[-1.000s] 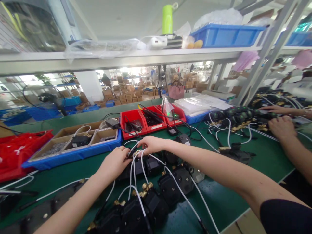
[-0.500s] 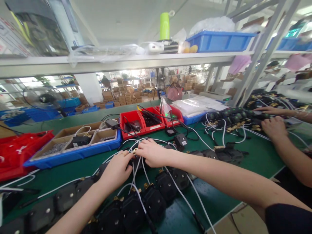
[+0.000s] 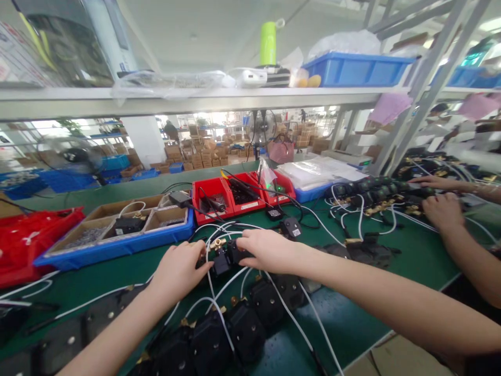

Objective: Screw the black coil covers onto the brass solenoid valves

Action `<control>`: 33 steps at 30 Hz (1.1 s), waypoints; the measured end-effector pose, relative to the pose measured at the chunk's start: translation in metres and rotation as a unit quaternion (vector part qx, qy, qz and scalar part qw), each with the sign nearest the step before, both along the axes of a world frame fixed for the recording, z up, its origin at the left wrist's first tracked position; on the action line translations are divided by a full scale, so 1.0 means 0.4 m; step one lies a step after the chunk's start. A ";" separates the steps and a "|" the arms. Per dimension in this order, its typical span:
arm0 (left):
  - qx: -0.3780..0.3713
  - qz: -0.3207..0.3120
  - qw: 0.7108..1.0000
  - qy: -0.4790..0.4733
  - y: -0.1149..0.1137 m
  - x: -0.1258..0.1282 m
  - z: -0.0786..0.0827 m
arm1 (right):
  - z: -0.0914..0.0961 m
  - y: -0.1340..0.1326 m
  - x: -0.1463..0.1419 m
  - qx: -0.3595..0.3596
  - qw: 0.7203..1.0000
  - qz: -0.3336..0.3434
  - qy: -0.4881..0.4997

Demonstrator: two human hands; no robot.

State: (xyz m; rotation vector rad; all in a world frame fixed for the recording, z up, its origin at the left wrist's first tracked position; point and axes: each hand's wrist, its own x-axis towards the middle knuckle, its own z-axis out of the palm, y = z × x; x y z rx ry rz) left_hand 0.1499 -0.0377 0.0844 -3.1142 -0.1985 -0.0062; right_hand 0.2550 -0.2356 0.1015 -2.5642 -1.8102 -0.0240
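My left hand (image 3: 180, 271) is closed, fingers curled round the left end of a short row of black box units; a dark edge shows beside its thumb. My right hand (image 3: 268, 250) is closed on the black box unit (image 3: 235, 251) at the row's other side, fingertips over its top. Between the hands stands another black box unit (image 3: 222, 262) with a brass fitting (image 3: 218, 244) on top. A white cable (image 3: 211, 284) runs down in front of it. Nearer me lies a row of larger-looking black units (image 3: 213, 334) with brass fittings and white cables.
Behind are a blue tray (image 3: 117, 248) with cardboard compartments of small parts, red bins (image 3: 211, 214) and a loose black unit (image 3: 290, 227). A red bag-like heap (image 3: 31, 243) lies left. At right, a co-worker's hands (image 3: 442, 209) rest among more cabled units. A shelf (image 3: 219, 96) crosses above.
My hands have moved apart, from close together at the brass fitting to either side of it. The fitting and the black unit beneath now show between them.
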 end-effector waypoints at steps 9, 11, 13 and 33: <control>-0.093 -0.005 0.996 0.016 0.067 -0.012 -0.024 | -0.103 0.131 0.018 0.056 0.996 0.056 -0.035; -0.112 -0.031 0.993 0.033 0.090 -0.031 -0.028 | -0.119 0.131 0.021 0.062 0.996 0.055 -0.017; -0.124 -0.036 0.991 0.035 0.104 -0.041 -0.034 | -0.131 0.134 0.027 0.071 0.995 0.070 0.008; -0.205 -0.001 0.978 -0.019 0.117 0.006 -0.041 | -0.079 0.133 0.120 0.154 0.965 0.047 0.206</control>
